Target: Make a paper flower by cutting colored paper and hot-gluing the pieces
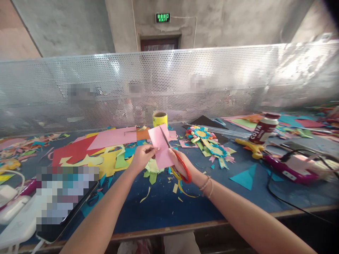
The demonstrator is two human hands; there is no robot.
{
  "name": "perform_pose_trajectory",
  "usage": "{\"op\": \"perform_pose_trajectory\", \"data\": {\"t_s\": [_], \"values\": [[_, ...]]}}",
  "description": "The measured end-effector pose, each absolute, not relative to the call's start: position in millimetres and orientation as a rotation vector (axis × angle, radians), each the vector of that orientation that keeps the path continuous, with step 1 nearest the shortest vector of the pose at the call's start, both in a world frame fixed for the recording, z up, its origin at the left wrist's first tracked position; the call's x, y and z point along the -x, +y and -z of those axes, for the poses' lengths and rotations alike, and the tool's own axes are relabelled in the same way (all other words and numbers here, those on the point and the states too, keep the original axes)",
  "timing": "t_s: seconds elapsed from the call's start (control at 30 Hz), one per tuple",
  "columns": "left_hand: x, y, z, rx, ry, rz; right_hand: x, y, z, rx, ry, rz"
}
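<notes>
A small pink sheet of paper (160,150) is held up over the middle of the table. My left hand (144,155) pinches its left edge between thumb and fingers. My right hand (182,162) is closed around red-handled scissors (186,173) at the sheet's right side. The dark blade points up and to the left across the paper; whether the blades are parted is unclear. Beneath the hands lies a pale green paper rosette (153,166), partly hidden by the sheet. A yellow tape roll (160,119) stands just behind the paper.
Finished-looking paper rosettes (202,134) lie right of centre. Red paper (69,150) and yellow scraps spread leftward. A phone (69,201) lies front left. At right are a Costa bottle (265,127), a yellow glue gun (250,147), a purple power strip (291,171) and cables. Perforated metal screen (169,81) behind.
</notes>
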State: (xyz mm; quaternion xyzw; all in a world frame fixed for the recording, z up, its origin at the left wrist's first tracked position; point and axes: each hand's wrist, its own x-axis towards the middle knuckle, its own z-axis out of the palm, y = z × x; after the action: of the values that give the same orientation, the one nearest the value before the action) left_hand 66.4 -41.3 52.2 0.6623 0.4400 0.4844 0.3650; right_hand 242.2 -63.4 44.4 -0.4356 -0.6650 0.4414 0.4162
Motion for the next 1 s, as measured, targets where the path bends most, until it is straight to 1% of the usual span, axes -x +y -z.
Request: {"op": "perform_pose_trajectory", "data": {"t_s": [0.13,0.4,0.6,0.83,1.0], "values": [[-68,-43,-55,-1.736,1.142,-1.242,-242,-66,-43,1.046,-1.633,-1.217],[-71,-48,-56,-1.777,1.155,-1.201,-245,-65,-46,0.927,-1.612,-1.219],[-70,-48,-56,-1.808,1.173,-1.198,-245,-59,-43,1.014,-1.627,-1.211],[-71,-47,-54,-1.791,1.163,-1.193,-243,-58,-45,1.07,-1.654,-1.072],[-70,-46,-52,-1.827,1.172,-1.189,-243,-64,-49,1.062,-1.623,-1.163]]}}
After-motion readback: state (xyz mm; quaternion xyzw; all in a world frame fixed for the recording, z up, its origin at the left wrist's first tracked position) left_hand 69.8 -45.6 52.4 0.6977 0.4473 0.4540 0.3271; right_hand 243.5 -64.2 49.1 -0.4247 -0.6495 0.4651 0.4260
